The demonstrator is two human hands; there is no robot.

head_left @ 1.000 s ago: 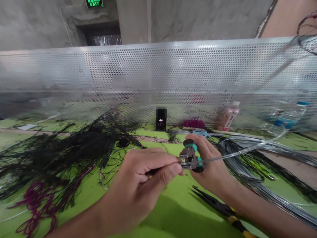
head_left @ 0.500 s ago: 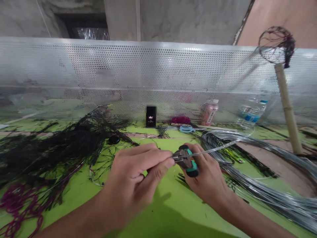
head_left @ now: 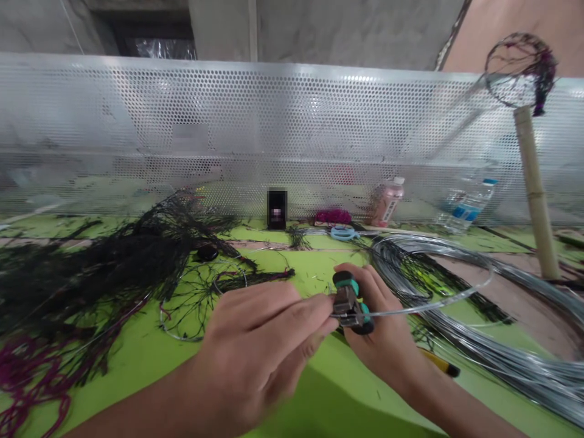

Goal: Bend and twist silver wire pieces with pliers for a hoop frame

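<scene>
A pair of pliers (head_left: 347,301) with green and black handles is gripped in my right hand (head_left: 385,322), jaws facing left. Across the jaws runs a silvery wire (head_left: 424,308), which bows out to the right over the large wire coil (head_left: 474,350). My left hand (head_left: 269,347) is closed, its thumb and fingertips pinching the wire right beside the jaws. The pinched end is mostly hidden by the fingers. Below my right wrist, a yellow-and-black handle (head_left: 440,363) shows partly.
Black netting (head_left: 100,274) and purple cord (head_left: 36,377) spread over the green table (head_left: 337,395) at left. Blue-handled scissors (head_left: 344,233), a pink bottle (head_left: 387,204) and a clear bottle (head_left: 472,210) line the back before a perforated panel (head_left: 228,115). A bamboo post (head_left: 536,194) stands right.
My left hand has shifted right and slightly down, closer against the pliers. The pliers have turned and dropped a little, and the wire's bow to the right hangs lower. The yellow-and-black handle has come into sight.
</scene>
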